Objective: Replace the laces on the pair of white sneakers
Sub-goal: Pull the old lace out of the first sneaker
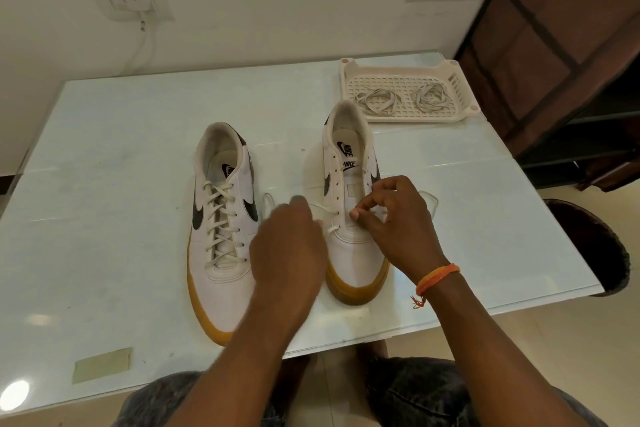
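Left sneaker (221,218) fully laced. Beside it, right sneaker (349,204) barely started; my right hand (398,218) pinched lace (332,229), left hand (291,246) grip unclear. Most eyelets left.

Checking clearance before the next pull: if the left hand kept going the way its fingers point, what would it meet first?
Probably the loose lace on the table between the sneakers; the left hand points up and away there. Depth is unclear.

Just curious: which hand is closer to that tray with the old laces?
The right hand: it works at the sneaker just in front of the tray. The left hand sits farther left, between the shoes.
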The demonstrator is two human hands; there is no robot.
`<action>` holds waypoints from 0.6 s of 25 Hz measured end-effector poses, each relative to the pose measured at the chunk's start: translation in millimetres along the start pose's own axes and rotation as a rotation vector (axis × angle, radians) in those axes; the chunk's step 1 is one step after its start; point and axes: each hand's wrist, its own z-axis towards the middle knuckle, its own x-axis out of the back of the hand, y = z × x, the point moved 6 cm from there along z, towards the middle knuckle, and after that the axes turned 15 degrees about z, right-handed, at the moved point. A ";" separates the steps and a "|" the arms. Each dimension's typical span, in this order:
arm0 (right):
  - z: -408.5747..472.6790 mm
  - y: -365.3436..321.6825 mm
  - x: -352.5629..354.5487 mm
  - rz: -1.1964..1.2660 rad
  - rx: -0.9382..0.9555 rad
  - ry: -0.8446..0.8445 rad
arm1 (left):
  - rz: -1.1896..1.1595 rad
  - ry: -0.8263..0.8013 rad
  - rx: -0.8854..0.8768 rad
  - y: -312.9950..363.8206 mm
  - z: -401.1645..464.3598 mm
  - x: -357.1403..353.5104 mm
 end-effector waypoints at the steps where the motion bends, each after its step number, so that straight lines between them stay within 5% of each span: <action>1: 1.2 1.0 0.5 -0.004 -0.003 0.005 | 0.004 -0.052 -0.026 13.8 -13.3 -6.1; 4: 4.4 0.3 3.5 0.004 -0.018 0.023 | 0.039 -0.200 -0.085 43.7 -37.9 -34.4; 9: 4.8 26.9 36.4 0.730 -0.364 0.283 | 0.108 -0.309 -0.039 43.4 -34.0 -43.5; 15: 3.6 -2.5 10.5 0.135 -0.003 0.022 | 0.114 -0.381 -0.042 44.2 -30.3 -32.3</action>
